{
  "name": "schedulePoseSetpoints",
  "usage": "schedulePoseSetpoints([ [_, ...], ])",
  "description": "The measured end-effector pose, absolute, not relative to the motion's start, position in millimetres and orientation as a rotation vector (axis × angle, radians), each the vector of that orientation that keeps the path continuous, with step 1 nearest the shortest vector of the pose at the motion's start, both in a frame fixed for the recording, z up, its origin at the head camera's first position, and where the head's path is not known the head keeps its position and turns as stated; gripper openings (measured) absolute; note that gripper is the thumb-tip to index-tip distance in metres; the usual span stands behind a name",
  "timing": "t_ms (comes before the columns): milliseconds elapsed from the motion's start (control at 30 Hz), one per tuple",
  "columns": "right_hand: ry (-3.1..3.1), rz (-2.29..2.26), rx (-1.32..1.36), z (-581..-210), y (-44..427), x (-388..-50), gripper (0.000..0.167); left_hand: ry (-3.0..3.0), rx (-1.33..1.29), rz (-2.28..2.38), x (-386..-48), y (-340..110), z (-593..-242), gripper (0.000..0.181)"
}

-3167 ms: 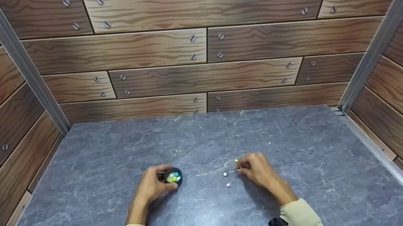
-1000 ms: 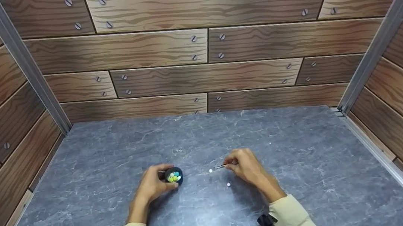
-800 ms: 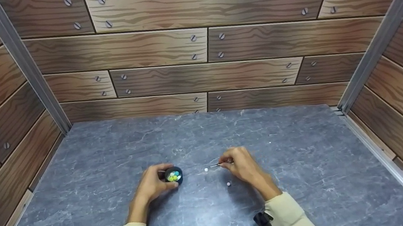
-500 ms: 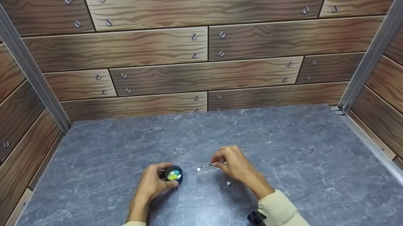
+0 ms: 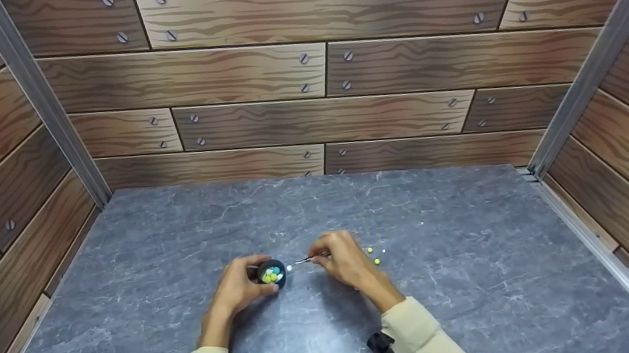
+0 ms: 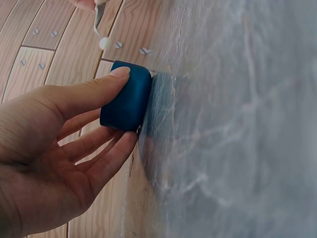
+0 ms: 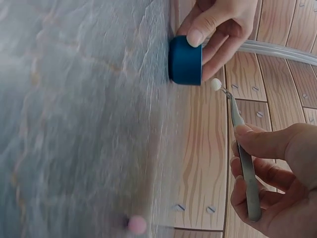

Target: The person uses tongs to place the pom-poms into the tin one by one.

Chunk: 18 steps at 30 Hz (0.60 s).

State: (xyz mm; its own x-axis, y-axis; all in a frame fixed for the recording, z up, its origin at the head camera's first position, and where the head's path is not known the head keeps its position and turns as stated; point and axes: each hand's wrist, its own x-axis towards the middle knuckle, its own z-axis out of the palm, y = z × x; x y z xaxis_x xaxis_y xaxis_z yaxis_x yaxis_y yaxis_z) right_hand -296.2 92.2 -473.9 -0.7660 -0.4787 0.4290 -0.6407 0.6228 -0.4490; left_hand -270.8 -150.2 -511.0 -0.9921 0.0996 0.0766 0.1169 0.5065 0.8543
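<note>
We see the white bead (image 7: 216, 84) in the tweezers (image 7: 249, 183) that the right hand (image 5: 342, 258) pinches. It has come left, just outside the rim of the blue cup (image 7: 185, 62), so the carrying looks mostly done. The left hand (image 5: 237, 288) grips the cup, nearer the worktop's (image 5: 504, 256) left edge than its right; its contents we cannot count surely.

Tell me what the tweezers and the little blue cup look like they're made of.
The tweezers: probably metal with a satin finish, judging by their silver-grey, softly shining body. The blue cup: smooth and satiny, perhaps coated metal or plastic; its even colour and soft sheen leave that open.
</note>
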Motion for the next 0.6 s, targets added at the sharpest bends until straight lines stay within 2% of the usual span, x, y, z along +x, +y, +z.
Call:
schedulePoseSetpoints([
  [600,-2.608,0.855,0.898,-479,72,-302,0.005,-2.705,-0.230,-1.535,-272,-150,-511,0.056],
])
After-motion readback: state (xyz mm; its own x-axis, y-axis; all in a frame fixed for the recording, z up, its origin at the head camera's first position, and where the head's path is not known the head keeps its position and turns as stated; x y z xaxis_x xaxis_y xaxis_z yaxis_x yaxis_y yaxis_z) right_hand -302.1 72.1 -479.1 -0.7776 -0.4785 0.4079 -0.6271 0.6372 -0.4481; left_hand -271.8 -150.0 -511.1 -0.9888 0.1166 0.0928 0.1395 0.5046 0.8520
